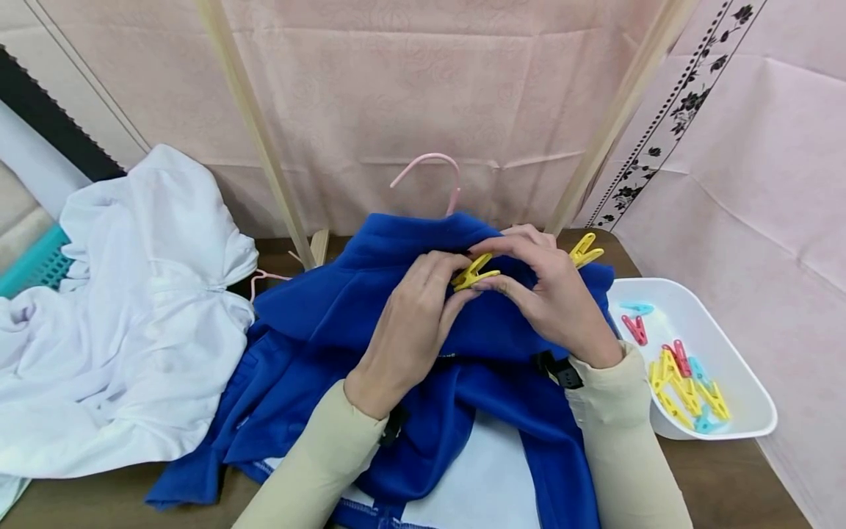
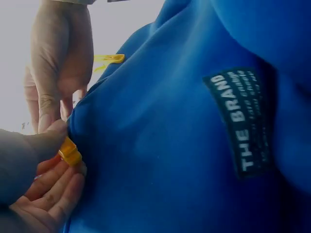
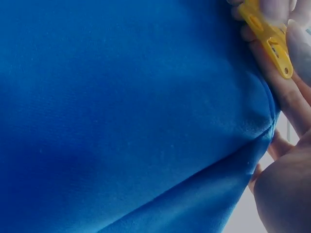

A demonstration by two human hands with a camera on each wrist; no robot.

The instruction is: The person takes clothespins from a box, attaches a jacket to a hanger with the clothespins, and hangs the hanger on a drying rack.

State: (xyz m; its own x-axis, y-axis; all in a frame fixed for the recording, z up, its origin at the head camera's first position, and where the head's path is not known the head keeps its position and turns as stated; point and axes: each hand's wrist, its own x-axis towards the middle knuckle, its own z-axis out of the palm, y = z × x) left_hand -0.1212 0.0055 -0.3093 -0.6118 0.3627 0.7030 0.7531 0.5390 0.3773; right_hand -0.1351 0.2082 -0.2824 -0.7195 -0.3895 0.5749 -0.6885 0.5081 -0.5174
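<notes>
A blue jacket [image 1: 370, 316] with a black label [image 2: 241, 121] lies in front of me, a pink hanger [image 1: 429, 158] hook rising above its collar. At the upper edge of the jacket, my left hand [image 1: 413, 323] pinches a yellow clothespin [image 1: 472, 273] between thumb and fingers. My right hand [image 1: 555, 294] comes in from the other side, its thumb and index finger on the same clothespin. In the right wrist view, one handle of this clothespin [image 3: 279, 56] sticks out between the fingers. A second yellow clothespin [image 1: 584, 251] is at the jacket's right shoulder.
On the right stands a white tray [image 1: 747, 389] with several yellow, red and blue clothespins. White clothing [image 1: 145, 316] is heaped on the left over a teal basket [image 1: 40, 261]. Two pale wooden posts [image 1: 261, 125] rise behind the jacket from the brown table [image 1: 734, 477].
</notes>
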